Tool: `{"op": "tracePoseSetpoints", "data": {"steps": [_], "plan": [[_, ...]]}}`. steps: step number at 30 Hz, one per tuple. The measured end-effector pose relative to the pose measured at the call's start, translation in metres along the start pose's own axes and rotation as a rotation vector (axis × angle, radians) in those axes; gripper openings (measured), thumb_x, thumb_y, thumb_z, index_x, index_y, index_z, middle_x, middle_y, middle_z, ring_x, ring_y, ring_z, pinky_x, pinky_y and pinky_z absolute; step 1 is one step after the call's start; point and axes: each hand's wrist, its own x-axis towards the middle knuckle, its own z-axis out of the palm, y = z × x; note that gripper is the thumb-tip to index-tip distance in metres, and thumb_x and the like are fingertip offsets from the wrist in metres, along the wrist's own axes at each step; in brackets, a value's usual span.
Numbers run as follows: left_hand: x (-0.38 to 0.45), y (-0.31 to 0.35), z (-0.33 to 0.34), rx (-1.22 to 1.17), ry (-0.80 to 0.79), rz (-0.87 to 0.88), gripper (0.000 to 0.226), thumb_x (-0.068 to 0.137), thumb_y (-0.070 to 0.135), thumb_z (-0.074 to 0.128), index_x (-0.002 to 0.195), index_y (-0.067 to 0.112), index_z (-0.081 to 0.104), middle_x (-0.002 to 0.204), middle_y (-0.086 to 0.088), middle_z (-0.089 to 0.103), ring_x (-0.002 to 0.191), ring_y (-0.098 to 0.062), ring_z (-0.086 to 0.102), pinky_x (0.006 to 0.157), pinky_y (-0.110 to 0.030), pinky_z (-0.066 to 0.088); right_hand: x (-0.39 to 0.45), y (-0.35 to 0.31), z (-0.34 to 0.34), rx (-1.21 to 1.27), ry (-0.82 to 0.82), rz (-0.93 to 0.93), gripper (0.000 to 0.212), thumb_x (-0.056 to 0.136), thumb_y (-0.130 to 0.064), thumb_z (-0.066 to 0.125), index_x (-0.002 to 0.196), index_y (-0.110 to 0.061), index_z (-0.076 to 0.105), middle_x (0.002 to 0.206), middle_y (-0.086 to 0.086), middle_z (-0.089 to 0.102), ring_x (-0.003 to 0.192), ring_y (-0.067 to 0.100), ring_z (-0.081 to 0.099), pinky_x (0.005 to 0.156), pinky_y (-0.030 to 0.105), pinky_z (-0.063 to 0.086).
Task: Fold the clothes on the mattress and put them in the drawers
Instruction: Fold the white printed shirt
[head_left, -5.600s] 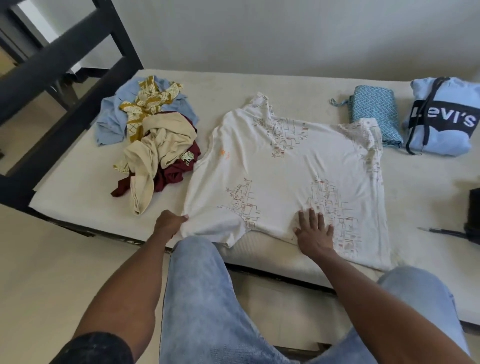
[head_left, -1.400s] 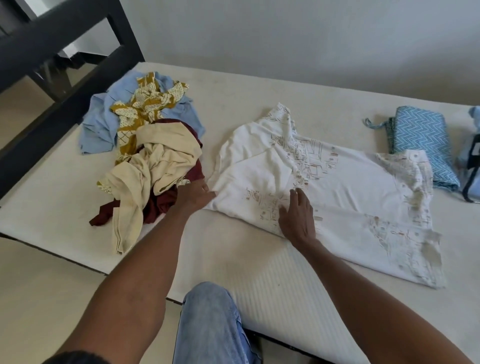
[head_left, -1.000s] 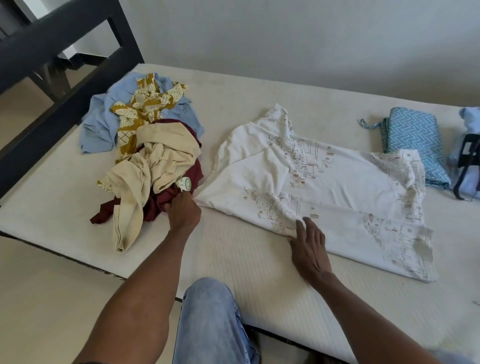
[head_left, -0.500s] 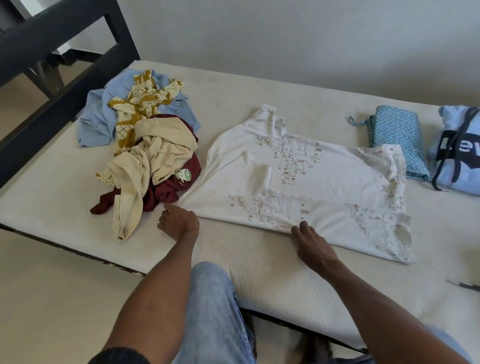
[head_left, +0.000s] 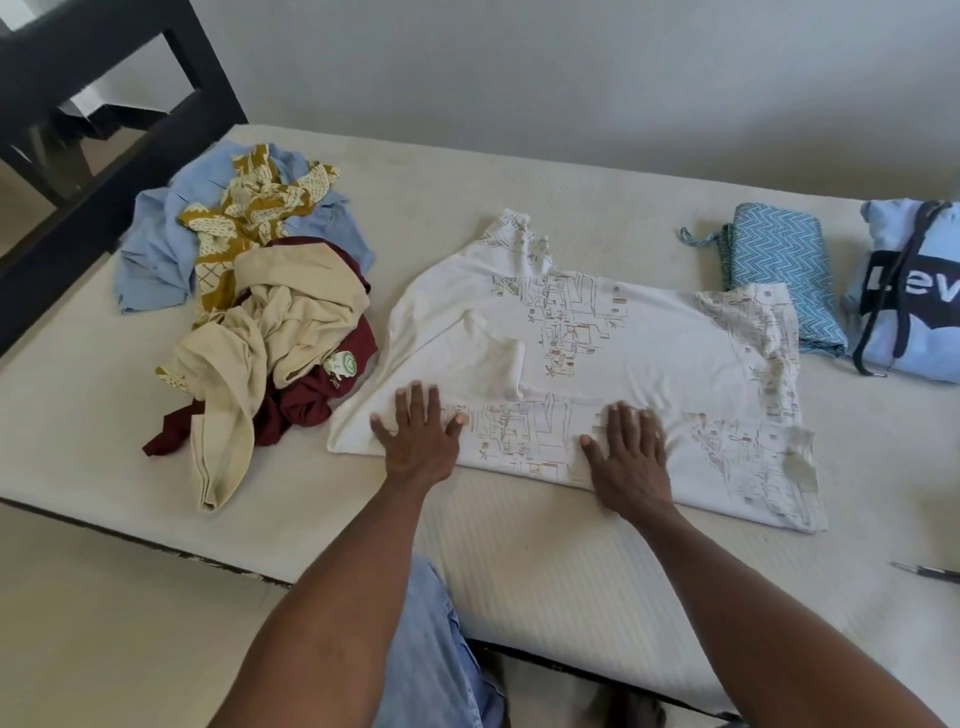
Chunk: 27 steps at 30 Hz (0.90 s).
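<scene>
Palms down and fingers straight, both hands press the near folded edge of the white printed T-shirt (head_left: 597, 353) on the mattress (head_left: 519, 561), gripping nothing: left hand (head_left: 418, 441) by its collar end, right hand (head_left: 631, 460) mid-length. The shirt's long axis runs left-right, hem rightward, so the right hand is nearer for the next fold.
</scene>
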Motion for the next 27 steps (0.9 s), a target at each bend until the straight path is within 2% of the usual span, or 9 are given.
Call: {"op": "tracePoseSetpoints", "data": {"steps": [3,6,9,12,15,18,21,24,27], "plan": [[0.002,-0.002,-0.006,-0.118,0.021,-0.195,0.079,0.097,0.064,0.009,0.156,0.012,-0.007,0.164,-0.004,-0.015,0.150,-0.021,-0.015,0.116,-0.061,-0.006,0.009,-0.018,0.000,0.125,0.067,0.162,0.071,0.102,-0.053,0.013,0.156,-0.013,-0.011,0.164,0.005,-0.015,0.150,0.022,-0.017,0.122,0.042,-0.010],[0.004,-0.004,-0.003,-0.157,0.041,-0.232,0.084,0.095,0.068,0.007,0.156,0.012,-0.007,0.164,-0.004,-0.016,0.150,-0.019,-0.017,0.117,-0.057,-0.011,0.014,-0.033,0.002,0.092,0.154,0.013,0.062,0.102,-0.027,0.023,0.157,-0.017,-0.005,0.165,0.005,-0.012,0.150,0.026,-0.016,0.123,0.042,-0.007],[0.007,-0.009,0.000,-0.095,0.104,-0.211,0.084,0.095,0.067,0.009,0.157,0.010,0.000,0.165,-0.006,-0.004,0.151,-0.022,-0.009,0.117,-0.055,-0.010,0.020,-0.026,-0.002,0.098,0.109,0.028,0.060,0.104,-0.037,0.018,0.158,-0.018,-0.004,0.165,0.002,-0.010,0.151,0.021,-0.013,0.123,0.042,-0.006],[0.013,-0.003,-0.013,0.087,0.229,-0.224,0.066,0.100,0.050,0.031,0.144,0.002,0.040,0.149,-0.016,0.039,0.139,-0.032,0.029,0.110,-0.053,0.024,0.030,-0.045,-0.014,0.144,0.127,0.242,0.066,0.098,-0.024,0.033,0.155,-0.002,0.010,0.165,0.012,0.004,0.152,0.029,-0.002,0.123,0.044,0.001],[0.030,0.006,-0.038,0.132,0.397,-0.053,0.030,0.087,0.018,0.056,0.114,0.006,0.059,0.116,-0.015,0.056,0.111,-0.034,0.049,0.093,-0.046,0.038,0.043,-0.086,-0.031,0.135,0.307,0.125,0.050,0.083,-0.008,0.048,0.132,0.002,0.047,0.144,0.021,0.041,0.133,0.036,0.033,0.110,0.041,0.028],[0.060,0.008,-0.058,-0.091,0.185,0.096,0.043,0.086,0.005,0.052,0.129,0.008,0.049,0.119,-0.017,0.059,0.110,-0.036,0.056,0.089,-0.042,0.043,0.068,-0.118,-0.040,0.424,0.185,0.033,0.030,0.093,-0.017,0.049,0.120,-0.005,0.056,0.117,0.014,0.061,0.107,0.033,0.055,0.087,0.039,0.043],[0.092,0.010,-0.079,-0.478,-0.015,-0.081,0.041,0.085,0.010,0.054,0.126,0.016,0.052,0.111,-0.016,0.066,0.094,-0.033,0.066,0.077,-0.036,0.053,0.093,-0.137,-0.052,0.924,0.022,0.186,0.028,0.090,-0.029,0.065,0.097,-0.002,0.061,0.090,0.014,0.065,0.080,0.028,0.063,0.064,0.032,0.047],[0.110,0.016,-0.093,-0.895,-0.165,-0.119,0.033,0.092,0.009,0.054,0.124,0.014,0.049,0.074,-0.014,0.067,0.051,-0.024,0.062,0.047,-0.028,0.049,0.105,-0.140,-0.064,1.165,-0.148,0.297,0.023,0.087,-0.018,0.070,0.075,-0.003,0.057,0.060,0.009,0.056,0.040,0.016,0.044,0.039,0.020,0.032],[0.112,0.028,-0.105,-1.002,-0.404,-0.125,0.022,0.102,0.017,0.045,0.124,0.014,0.043,0.075,-0.017,0.066,0.051,-0.022,0.061,0.048,-0.027,0.050,0.105,-0.141,-0.073,1.194,-0.321,0.325,0.010,0.091,-0.007,0.061,0.082,-0.003,0.060,0.060,0.008,0.065,0.037,0.012,0.042,0.038,0.019,0.032]]}}
